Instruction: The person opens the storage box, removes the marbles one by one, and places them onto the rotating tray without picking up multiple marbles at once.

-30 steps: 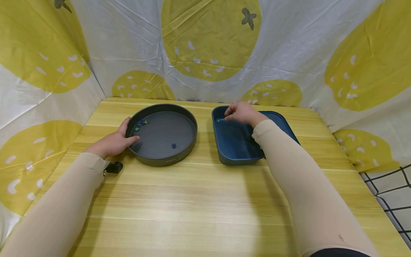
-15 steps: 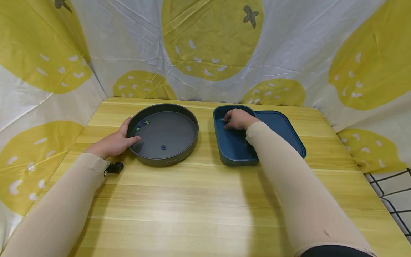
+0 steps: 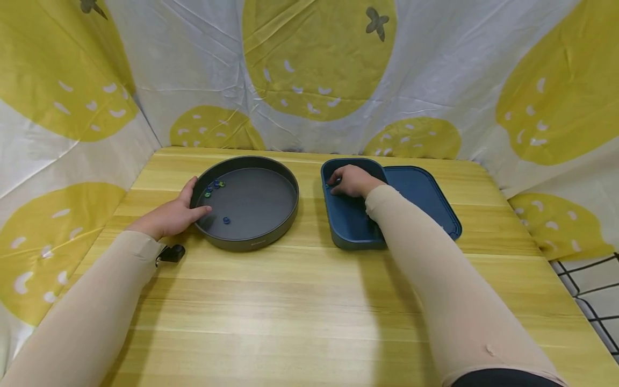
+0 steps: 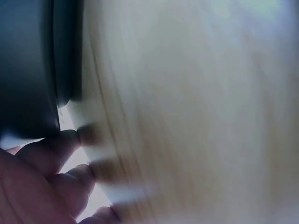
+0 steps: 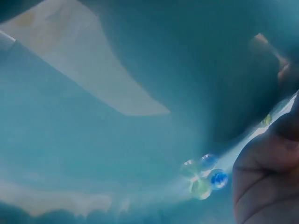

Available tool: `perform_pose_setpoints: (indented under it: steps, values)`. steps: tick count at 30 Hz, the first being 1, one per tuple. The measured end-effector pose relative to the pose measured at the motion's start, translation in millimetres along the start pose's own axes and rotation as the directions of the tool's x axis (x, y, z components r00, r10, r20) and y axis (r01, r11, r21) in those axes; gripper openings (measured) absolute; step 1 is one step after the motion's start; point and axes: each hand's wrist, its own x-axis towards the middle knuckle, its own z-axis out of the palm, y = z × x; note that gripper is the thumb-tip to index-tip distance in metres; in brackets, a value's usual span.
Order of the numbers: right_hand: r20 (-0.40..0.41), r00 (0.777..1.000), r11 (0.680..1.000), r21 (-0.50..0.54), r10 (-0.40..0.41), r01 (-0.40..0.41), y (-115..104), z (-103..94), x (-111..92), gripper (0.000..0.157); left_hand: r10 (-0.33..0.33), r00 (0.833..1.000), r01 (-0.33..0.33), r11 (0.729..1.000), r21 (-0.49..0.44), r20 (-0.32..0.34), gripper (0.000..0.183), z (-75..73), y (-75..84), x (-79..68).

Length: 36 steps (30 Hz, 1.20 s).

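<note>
My left hand [image 3: 174, 215] holds the left side of a round dark grey pan [image 3: 246, 239], thumb over the rim and fingers outside the wall. Several blue and green marbles [image 3: 216, 184] lie inside by its far left wall, and a single blue marble [image 3: 226, 220] is nearer the front. My right hand [image 3: 353, 181] reaches down into a blue rectangular container [image 3: 360, 237], its bent fingers and thumb apart around marbles at the left wall. In the right wrist view, a cluster of clear green and blue marbles [image 5: 201, 186] lies beside the hand; the fingertips are partly hidden.
A flat blue lid [image 3: 425, 196] lies at the container's right, partly behind the right forearm. The wooden table [image 3: 271, 322] ends at a patterned cloth [image 3: 309, 129] at the back. A black wire grid [image 3: 590, 301] stands off the right edge.
My right hand has lowered into the blue container and shifted left to the marbles. The lone blue marble has rolled left across the pan. My left hand stays on the pan.
</note>
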Motion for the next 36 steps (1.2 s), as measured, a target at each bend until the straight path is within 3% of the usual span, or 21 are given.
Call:
perform_pose_setpoints:
  steps: [7,36]
  values:
    - [0.029,0.998,0.999,0.011,-0.047,0.047,-5.0,5.6,4.0,0.028,0.000,1.000,0.000,1.000,0.014,-0.005,0.104,0.6,-0.6,0.2]
    - [0.059,0.998,0.998,0.063,0.003,-0.007,-6.1,5.4,0.7,0.025,0.004,1.000,-0.004,1.000,0.016,-0.007,0.105,0.9,-1.2,0.5]
